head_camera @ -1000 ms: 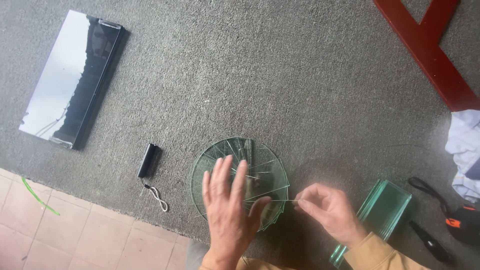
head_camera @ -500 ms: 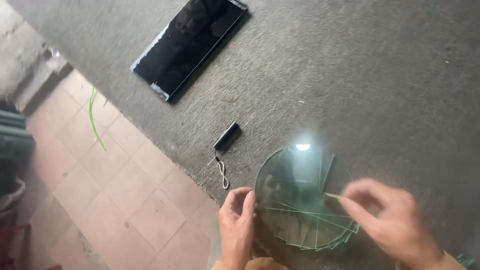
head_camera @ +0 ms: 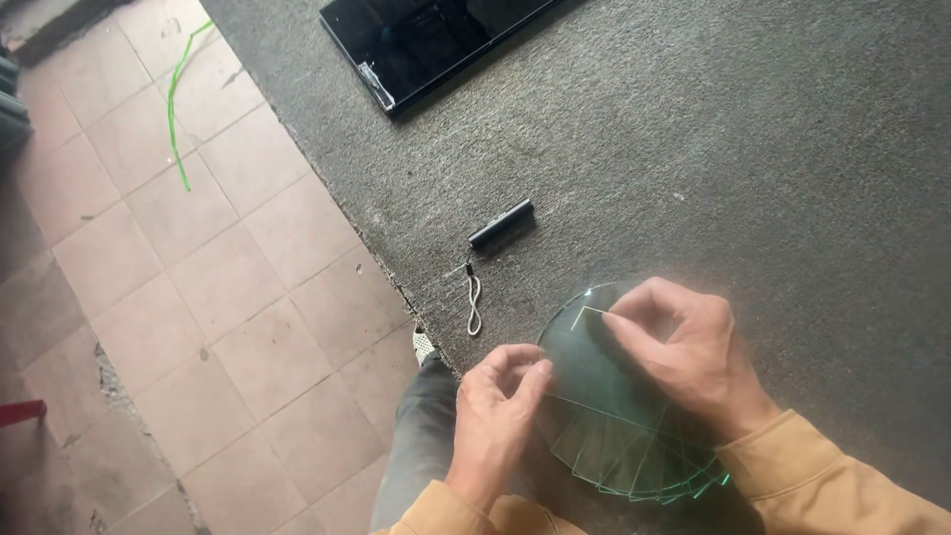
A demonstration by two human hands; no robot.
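Nearest, the left hand (head_camera: 500, 401) pinches the near-left edge of the glass stack (head_camera: 619, 416), fingers curled shut on it. The stack is a fan of clear panes under a round top pane, lying flat on the grey carpet (head_camera: 753, 178). Just beyond, the right hand (head_camera: 684, 352) rests on top, fingertips closed on the top pane's far-left edge. Both hands touch the glass. Farther left lies a black stick (head_camera: 501, 223) with a white cord (head_camera: 475, 302), then a dark panel (head_camera: 436, 40).

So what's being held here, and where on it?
Fanned glass pieces on the carpet: left hand pinches the near-left edge, right hand grips the top piece's far corner.
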